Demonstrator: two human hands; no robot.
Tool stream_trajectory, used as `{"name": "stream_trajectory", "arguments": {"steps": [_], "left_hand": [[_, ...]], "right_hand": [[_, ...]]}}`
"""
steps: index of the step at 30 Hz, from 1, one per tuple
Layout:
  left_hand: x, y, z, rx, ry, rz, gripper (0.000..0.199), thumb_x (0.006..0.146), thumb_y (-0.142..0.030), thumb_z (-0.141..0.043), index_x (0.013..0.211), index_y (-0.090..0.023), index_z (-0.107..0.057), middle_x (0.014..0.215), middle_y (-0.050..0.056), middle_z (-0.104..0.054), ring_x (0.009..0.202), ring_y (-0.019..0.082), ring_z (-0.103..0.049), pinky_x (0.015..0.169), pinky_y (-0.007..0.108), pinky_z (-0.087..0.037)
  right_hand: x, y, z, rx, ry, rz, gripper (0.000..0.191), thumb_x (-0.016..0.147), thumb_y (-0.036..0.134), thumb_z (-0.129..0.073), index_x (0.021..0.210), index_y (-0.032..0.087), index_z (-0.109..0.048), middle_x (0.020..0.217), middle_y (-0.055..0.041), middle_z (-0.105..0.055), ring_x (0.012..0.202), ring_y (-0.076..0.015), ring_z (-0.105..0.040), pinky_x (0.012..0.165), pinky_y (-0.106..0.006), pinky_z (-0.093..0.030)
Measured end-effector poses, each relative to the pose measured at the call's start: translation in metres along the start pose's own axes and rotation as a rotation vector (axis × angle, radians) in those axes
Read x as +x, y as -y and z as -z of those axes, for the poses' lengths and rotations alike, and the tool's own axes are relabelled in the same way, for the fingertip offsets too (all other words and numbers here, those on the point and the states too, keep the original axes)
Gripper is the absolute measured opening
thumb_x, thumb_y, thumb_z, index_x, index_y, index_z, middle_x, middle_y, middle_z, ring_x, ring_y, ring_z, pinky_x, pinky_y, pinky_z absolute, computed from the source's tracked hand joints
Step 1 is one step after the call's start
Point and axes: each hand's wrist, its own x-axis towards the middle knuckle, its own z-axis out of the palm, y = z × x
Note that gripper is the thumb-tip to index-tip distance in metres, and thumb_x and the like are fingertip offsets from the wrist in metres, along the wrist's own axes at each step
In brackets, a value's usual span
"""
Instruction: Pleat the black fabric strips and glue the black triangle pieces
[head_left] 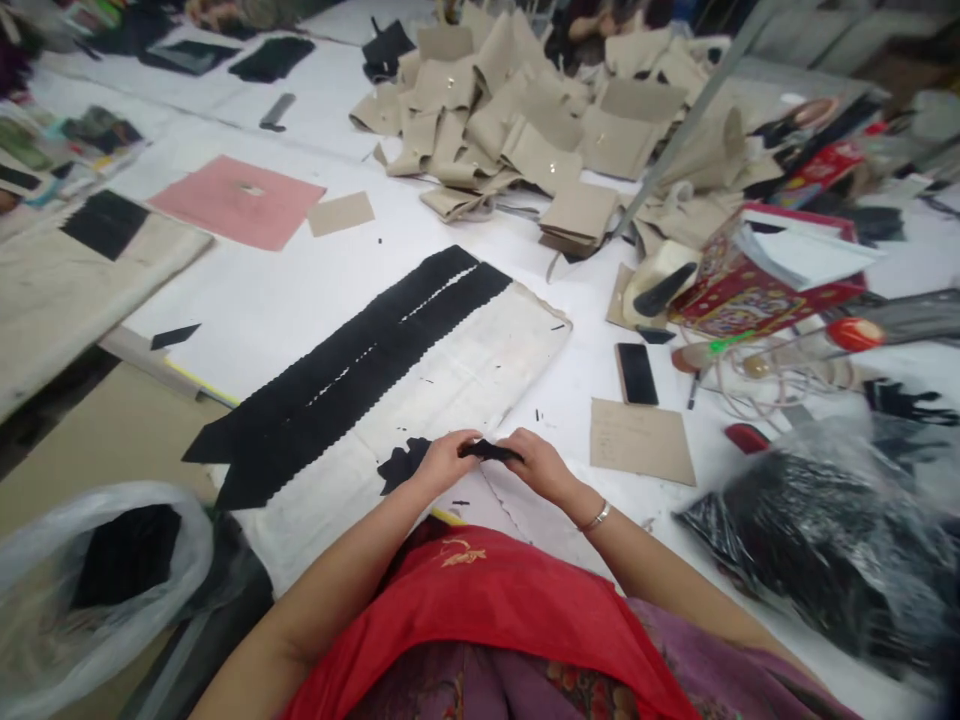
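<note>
Between my two hands, close to the red apron, is a small black strip of material [491,452]. My left hand [450,458] pinches its left end, and my right hand [538,462] grips the right end. Just beside my left hand lies a little heap of black pieces [403,463]. Beyond it, two long rows of overlapping black pieces [360,370] with jagged edges run diagonally over a pale cloth [480,350]. Small black scraps are scattered on the cloth and the table near my hands.
A big pile of beige pouches [517,110] fills the back. At right are a phone [637,374], a cardboard piece [643,441], a red box [772,270] and a plastic bag of black material [817,540]. A pink sheet [240,202] lies left; a lined bin [187,560] stands front left.
</note>
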Motion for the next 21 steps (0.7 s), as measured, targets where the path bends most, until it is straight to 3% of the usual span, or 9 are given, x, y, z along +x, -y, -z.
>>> {"name": "stream_trajectory", "arguments": {"steps": [2, 5, 10, 15, 21], "left_hand": [[0.011, -0.002, -0.021, 0.307, 0.112, -0.141, 0.027, 0.073, -0.013, -0.054, 0.097, -0.02, -0.062, 0.093, 0.004, -0.064, 0.091, 0.018, -0.056, 0.086, 0.033, -0.042], [0.02, -0.004, -0.058, 0.601, 0.184, -0.278, 0.025, 0.078, -0.013, -0.049, 0.099, -0.02, -0.06, 0.095, 0.006, -0.062, 0.094, 0.021, -0.052, 0.085, 0.036, -0.04], [0.034, 0.0, -0.11, 0.797, 0.282, -0.298, 0.018, 0.084, -0.018, -0.044, 0.094, -0.019, -0.058, 0.093, 0.007, -0.058, 0.092, 0.022, -0.049, 0.079, 0.036, -0.038], [0.052, 0.009, -0.126, 0.894, 0.434, -0.33, 0.015, 0.083, -0.019, -0.046, 0.091, -0.018, -0.058, 0.095, 0.009, -0.055, 0.094, 0.023, -0.046, 0.08, 0.038, -0.036], [0.058, 0.009, -0.129, 0.865, 0.416, -0.318, 0.022, 0.081, -0.021, -0.048, 0.102, -0.018, -0.054, 0.1, 0.009, -0.054, 0.095, 0.023, -0.045, 0.081, 0.038, -0.035]], "right_hand": [[-0.017, -0.015, 0.003, -0.179, -0.041, 0.043, 0.023, 0.081, 0.015, -0.052, 0.1, 0.02, -0.063, 0.088, -0.007, -0.059, 0.084, -0.018, -0.051, 0.074, -0.029, -0.04], [-0.043, -0.038, 0.0, -0.321, -0.096, 0.047, 0.027, 0.081, 0.011, -0.049, 0.103, 0.02, -0.063, 0.093, -0.0089, -0.061, 0.087, -0.02, -0.051, 0.077, -0.032, -0.039], [-0.077, -0.074, -0.014, -0.334, -0.052, 0.046, 0.029, 0.081, 0.011, -0.049, 0.106, 0.019, -0.06, 0.096, -0.0081, -0.062, 0.087, -0.0198, -0.051, 0.078, -0.033, -0.038], [-0.091, -0.104, -0.019, -0.311, 0.057, -0.051, 0.035, 0.074, 0.024, -0.061, 0.108, 0.017, -0.058, 0.106, -0.011, -0.058, 0.097, -0.0239, -0.049, 0.085, -0.038, -0.036], [-0.087, -0.116, -0.013, -0.322, 0.097, -0.095, 0.047, 0.07, 0.032, -0.064, 0.112, 0.014, -0.055, 0.112, -0.0134, -0.054, 0.101, -0.0267, -0.045, 0.086, -0.039, -0.033]]}}
